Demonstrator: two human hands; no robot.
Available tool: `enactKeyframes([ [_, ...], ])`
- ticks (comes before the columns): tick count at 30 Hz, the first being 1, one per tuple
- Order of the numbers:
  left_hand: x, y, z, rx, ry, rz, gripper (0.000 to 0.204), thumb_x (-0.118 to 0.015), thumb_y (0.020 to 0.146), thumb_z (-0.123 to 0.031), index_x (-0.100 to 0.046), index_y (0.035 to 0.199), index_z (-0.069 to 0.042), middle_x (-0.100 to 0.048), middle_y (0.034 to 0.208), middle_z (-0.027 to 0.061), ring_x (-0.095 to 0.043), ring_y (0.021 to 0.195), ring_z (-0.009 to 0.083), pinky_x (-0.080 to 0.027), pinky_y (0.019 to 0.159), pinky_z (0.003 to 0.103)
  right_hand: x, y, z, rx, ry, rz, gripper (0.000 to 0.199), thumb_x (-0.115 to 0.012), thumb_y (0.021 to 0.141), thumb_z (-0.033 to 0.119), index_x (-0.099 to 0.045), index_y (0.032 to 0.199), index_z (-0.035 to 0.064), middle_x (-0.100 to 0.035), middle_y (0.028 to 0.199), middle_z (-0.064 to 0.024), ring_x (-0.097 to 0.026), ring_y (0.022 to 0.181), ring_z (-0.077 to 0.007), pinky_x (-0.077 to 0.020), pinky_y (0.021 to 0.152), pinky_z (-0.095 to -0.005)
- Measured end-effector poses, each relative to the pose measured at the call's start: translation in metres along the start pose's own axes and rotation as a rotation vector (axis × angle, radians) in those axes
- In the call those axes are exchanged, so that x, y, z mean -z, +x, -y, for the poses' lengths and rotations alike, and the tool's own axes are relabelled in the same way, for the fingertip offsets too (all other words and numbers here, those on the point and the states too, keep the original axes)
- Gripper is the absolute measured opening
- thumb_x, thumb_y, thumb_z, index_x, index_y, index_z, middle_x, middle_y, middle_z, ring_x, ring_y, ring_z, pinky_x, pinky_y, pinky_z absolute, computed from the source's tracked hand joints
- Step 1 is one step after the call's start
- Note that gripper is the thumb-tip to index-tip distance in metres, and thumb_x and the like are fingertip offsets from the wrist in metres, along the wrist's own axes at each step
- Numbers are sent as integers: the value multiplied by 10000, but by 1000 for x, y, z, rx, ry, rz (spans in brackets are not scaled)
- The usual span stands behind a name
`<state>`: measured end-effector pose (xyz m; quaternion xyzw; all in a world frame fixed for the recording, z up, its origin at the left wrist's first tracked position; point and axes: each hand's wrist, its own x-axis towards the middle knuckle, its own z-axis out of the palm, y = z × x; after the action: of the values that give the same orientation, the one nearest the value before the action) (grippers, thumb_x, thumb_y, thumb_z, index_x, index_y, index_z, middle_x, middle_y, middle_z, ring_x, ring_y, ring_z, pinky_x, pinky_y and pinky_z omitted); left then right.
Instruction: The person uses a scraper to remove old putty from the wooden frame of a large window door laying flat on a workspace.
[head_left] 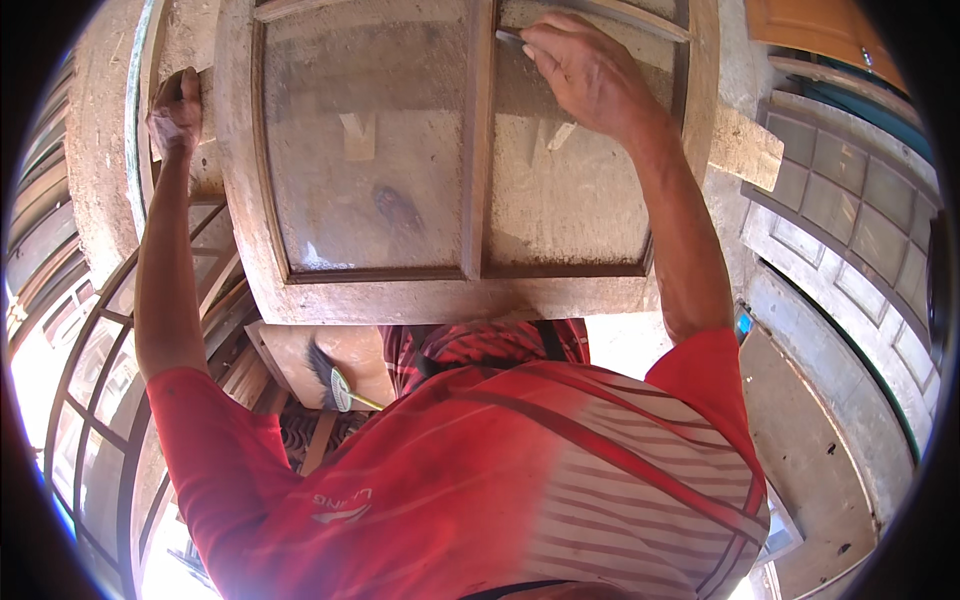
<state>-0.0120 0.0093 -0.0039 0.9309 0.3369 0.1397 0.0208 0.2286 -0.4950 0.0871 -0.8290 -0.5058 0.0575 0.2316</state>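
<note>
Weathered wood forms the paned frame [470, 302] that fills the upper middle of the frame of view, its lower rail lying just above the person's lap. Two glass panes are held within it, the left pane [330, 185] and the right pane [590, 225], parted by an upright centre bar [480, 180]; both are clouded with specks and crossed by reflections. By the right hand [580, 72], at the top and right of centre, a thin dark tool [511, 35] is clamped between thumb and fingers, its end brought close to the centre bar; whether the wood is touched cannot be told. The left hand [175, 115] is placed at the upper left, beside the paned frame, with its fingers curled; what, if anything, is gripped there cannot be told. A red shirt [430, 470] is worn, and checked cloth [400, 350] is seen below the lower rail. Left of that cloth, a dark-bristled brush [322, 372] is seen over a tan board [290, 355]. At the far left, a curved-looking lattice [128, 470] is seen, and at the right edge a many-paned panel [835, 165] is stood.
</note>
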Motion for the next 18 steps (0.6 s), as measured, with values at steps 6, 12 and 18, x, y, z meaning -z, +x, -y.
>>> enactKeyframes([
  [6,-6,10,11,70,11,101,599,-397,1006,-589,-714,1261,-149,-675,1316,147,-611,1238,373,-460,1057,455,-5,-44,32,-1,69,82,77,-622,948,89,-615,887,42,-627,912,-94,-650,907,-322,-562,788,-437],
  [12,-6,11,10,75,53,149,650,-345,1006,-626,-697,1294,-161,-656,1355,148,-590,1274,382,-440,1081,463,-20,-98,59,15,84,87,73,-644,870,65,-590,914,45,-601,948,-100,-646,941,-311,-581,781,-426],
  [18,-8,17,12,86,94,163,676,-323,1000,-653,-682,1320,-177,-654,1365,143,-583,1282,390,-427,1089,470,-19,-144,92,-9,106,267,112,-657,913,80,-638,1013,34,-596,937,-77,-633,919,-253,-577,734,-376],
])
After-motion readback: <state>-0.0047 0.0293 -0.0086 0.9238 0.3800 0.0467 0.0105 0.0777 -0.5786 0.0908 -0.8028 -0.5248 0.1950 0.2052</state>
